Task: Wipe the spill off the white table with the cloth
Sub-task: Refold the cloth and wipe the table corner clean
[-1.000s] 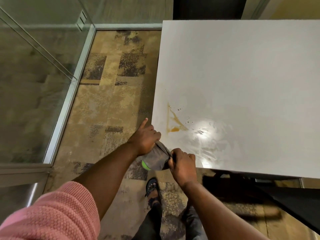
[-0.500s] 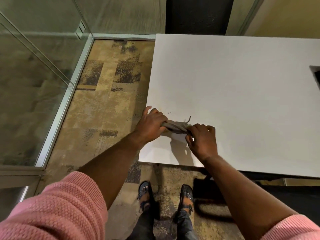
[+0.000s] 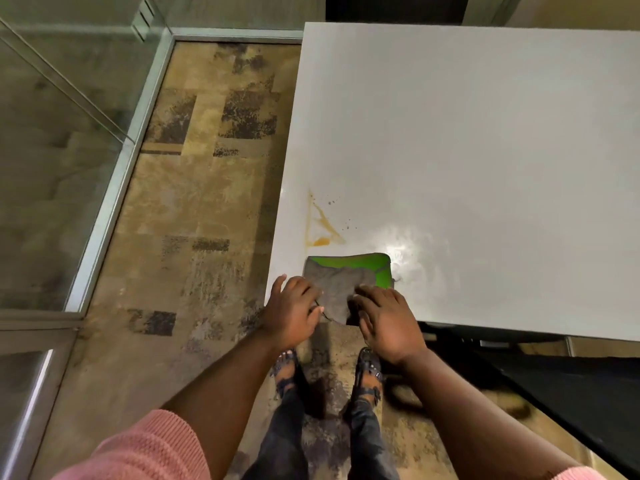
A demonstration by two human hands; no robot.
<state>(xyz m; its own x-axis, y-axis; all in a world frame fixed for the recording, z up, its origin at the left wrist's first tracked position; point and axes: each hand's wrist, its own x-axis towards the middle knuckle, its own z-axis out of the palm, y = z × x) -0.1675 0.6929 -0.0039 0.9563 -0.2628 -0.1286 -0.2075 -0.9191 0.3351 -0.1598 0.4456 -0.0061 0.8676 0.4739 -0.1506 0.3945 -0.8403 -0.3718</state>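
Observation:
A grey cloth with a bright green side lies spread flat at the near left corner of the white table. Just beyond its far edge is an orange-brown spill of thin streaks, a small puddle and dark specks. My left hand rests on the cloth's near left edge with fingers spread. My right hand presses on its near right edge, fingers also spread. Neither hand is closed around the cloth. The cloth's near edge hangs slightly over the table edge.
The table's left edge borders patterned tan and dark carpet. A glass partition with a metal frame runs along the far left. A dark object sits below the table's near edge on the right. My feet stand at the table corner.
The cloth was bunched and held between both hands; now it lies unfolded flat on the table corner, green side showing, with both hands resting open on it.

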